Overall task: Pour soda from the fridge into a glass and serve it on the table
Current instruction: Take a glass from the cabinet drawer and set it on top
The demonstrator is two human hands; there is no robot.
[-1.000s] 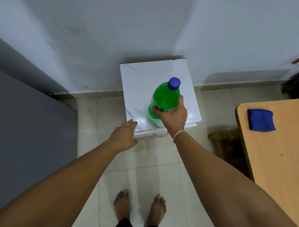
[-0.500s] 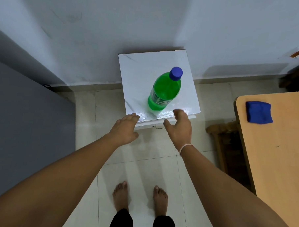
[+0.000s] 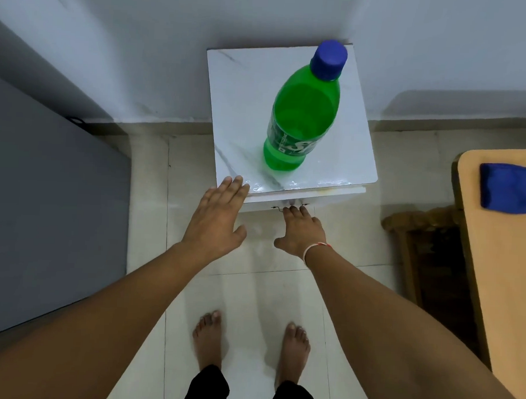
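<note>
soda bottle (image 3: 301,116) upright, beyond both hands' fingers (image 3: 235,184)

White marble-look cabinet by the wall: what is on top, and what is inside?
On the white marble-look cabinet stands one green plastic soda bottle with a blue cap, upright. Its inside is hidden.

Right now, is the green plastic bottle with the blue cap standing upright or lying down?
Upright. The green plastic bottle stands on its base on the white marble-patterned cabinet top, its blue cap on; neither hand touches it.
</note>
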